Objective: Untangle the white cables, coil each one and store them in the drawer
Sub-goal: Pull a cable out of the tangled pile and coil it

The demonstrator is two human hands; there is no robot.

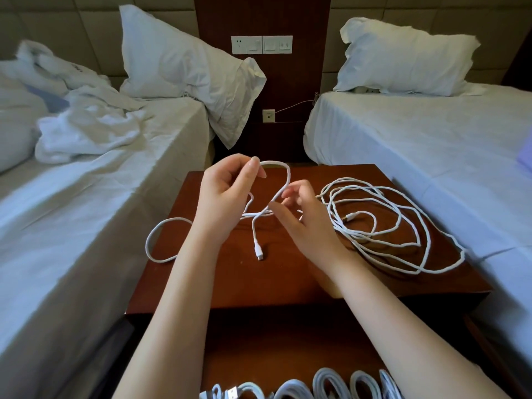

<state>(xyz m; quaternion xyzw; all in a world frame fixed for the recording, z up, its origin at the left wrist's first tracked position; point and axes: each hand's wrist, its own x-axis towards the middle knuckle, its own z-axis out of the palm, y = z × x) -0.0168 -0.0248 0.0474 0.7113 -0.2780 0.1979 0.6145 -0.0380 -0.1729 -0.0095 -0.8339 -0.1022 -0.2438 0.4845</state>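
Head view, nearest first: the open drawer [259, 355] already holds coiled cables [328, 383] in a row. Beyond it, on the nightstand [244, 283], the short cable [276, 164] lies with its plug [258, 250] pointing at the near edge, that end's long axis running near to far. Farther in, the left hand [224, 191] pinches the top of a raised loop, and the right hand [305, 217], just beside it, appears to nip the strand coming down. Below them the strands cross, so pulling the hands apart could cinch that crossing into a knot. One slack loop hangs off the nightstand's left edge and could slide down. The long cable [375, 226] sprawls loosely at right, and a strand seems to run towards it, so a tug may drag the two together.
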